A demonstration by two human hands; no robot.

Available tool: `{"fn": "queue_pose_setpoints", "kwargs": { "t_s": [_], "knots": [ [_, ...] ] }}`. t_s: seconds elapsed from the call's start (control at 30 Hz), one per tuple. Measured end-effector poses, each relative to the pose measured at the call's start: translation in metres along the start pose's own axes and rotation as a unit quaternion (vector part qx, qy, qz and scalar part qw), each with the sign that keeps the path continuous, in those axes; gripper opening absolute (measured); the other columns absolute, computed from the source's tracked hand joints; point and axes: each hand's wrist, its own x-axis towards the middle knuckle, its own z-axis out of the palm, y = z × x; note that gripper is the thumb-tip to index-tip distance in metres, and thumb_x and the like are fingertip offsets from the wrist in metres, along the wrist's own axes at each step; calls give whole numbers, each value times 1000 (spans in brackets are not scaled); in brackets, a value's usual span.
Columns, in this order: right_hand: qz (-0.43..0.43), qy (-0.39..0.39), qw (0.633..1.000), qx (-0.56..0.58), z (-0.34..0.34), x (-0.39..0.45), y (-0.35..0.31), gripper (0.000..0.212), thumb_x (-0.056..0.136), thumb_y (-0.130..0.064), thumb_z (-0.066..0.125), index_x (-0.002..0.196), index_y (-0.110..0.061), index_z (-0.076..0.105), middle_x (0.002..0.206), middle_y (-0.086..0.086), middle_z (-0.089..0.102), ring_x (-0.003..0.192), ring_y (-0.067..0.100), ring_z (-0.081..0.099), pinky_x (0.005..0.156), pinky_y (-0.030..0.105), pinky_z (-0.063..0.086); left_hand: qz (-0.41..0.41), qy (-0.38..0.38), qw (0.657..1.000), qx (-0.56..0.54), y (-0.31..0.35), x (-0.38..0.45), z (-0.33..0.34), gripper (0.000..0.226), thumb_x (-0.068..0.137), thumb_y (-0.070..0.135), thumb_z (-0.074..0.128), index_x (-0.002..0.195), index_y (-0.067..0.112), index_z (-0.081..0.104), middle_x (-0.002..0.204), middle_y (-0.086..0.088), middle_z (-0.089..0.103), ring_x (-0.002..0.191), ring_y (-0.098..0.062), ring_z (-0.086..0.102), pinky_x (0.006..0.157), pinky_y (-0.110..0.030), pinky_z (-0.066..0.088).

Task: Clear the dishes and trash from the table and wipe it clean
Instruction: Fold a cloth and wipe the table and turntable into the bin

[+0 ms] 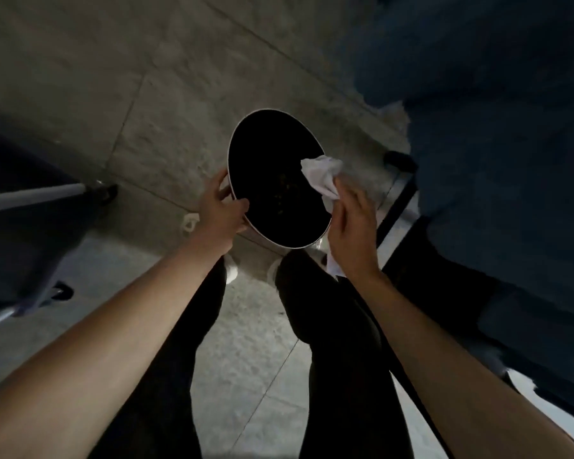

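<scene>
Plate (272, 180), black, crumbed: left hand (221, 210) grips rim, right hand (352, 220) pinches napkin (322, 177); wiping crumbs off, binning presumably next.

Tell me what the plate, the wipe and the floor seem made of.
Plate: probably glazed ceramic or melamine, since it is dark and rigid with a thin pale rim.
Wipe: white paper tissue, going by its soft crumples.
Floor: matte grey stone or concrete tiles, rough with straight seams.
</scene>
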Motion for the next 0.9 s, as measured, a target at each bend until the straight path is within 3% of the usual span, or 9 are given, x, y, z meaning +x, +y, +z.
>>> {"fn": "queue_pose_setpoints", "kwargs": {
  "t_s": [0.07, 0.17, 0.23, 0.33, 0.57, 0.73, 0.83, 0.9],
  "knots": [
    [1, 4, 1000, -5, 31, 10, 15, 43, 102, -2, 47, 144, -7, 56, 132, 13, 60, 117, 27, 56, 97, 3, 30, -2, -1, 1000, -1, -17, 36, -9, 70, 63, 13, 80, 118, 46, 55, 130, 1, 60, 109, -30, 68, 53, -38, 59],
    [7, 2, 1000, 4, 72, 23, 36, 43, 103, -11, 45, 145, -10, 55, 134, 10, 56, 115, 20, 57, 95, 5, 36, 0, 25, 999, 32, -46, 87, -22, 67, 77, -2, 72, 127, 41, 57, 134, -2, 60, 112, -33, 67, 61, -43, 62],
    [9, 0, 1000, 2, 93, 31, 48, 43, 104, -13, 44, 146, -12, 55, 131, 10, 55, 111, 18, 58, 92, 4, 37, 3, 41, 997, 58, -63, 114, -32, 69, 75, -3, 67, 131, 37, 58, 129, -1, 64, 111, -31, 68, 70, -51, 63],
    [25, -3, 1000, -10, 116, 41, 59, 43, 104, -10, 48, 146, -13, 56, 127, 10, 53, 110, 14, 54, 91, -1, 32, 14, 56, 992, 113, -79, 139, -44, 75, 67, 4, 64, 133, 39, 58, 120, 4, 67, 110, -25, 69, 79, -57, 61],
    [31, -8, 999, -16, 137, 45, 61, 41, 104, -10, 50, 145, -12, 57, 125, 16, 53, 107, 14, 54, 89, -1, 33, 28, 40, 982, 184, -96, 150, -64, 79, 71, -4, 60, 133, 46, 55, 119, 24, 61, 121, -13, 62, 94, -55, 57],
    [38, -25, 999, -14, 133, 36, 50, 41, 104, -10, 52, 145, -15, 57, 124, 13, 53, 106, 12, 55, 87, -3, 32, 27, 27, 966, 254, -85, 152, -57, 72, 85, -9, 54, 143, 32, 44, 121, 6, 57, 113, -16, 60, 95, -48, 57],
    [48, -37, 998, -11, 118, 26, 33, 41, 105, -12, 51, 145, -16, 57, 126, 13, 53, 107, 9, 54, 86, -4, 32, 18, -3, 937, 349, -69, 136, -52, 73, 89, 4, 54, 153, 26, 28, 135, -9, 58, 121, -26, 58, 103, -38, 49],
    [61, -43, 997, -4, 99, 16, 15, 41, 105, -14, 51, 146, -18, 56, 129, 10, 52, 108, 6, 54, 86, -3, 34, 8, -12, 923, 385, -52, 112, -42, 65, 91, 11, 55, 151, 17, 32, 137, -17, 55, 122, -31, 57, 98, -34, 48]
  ]
}}
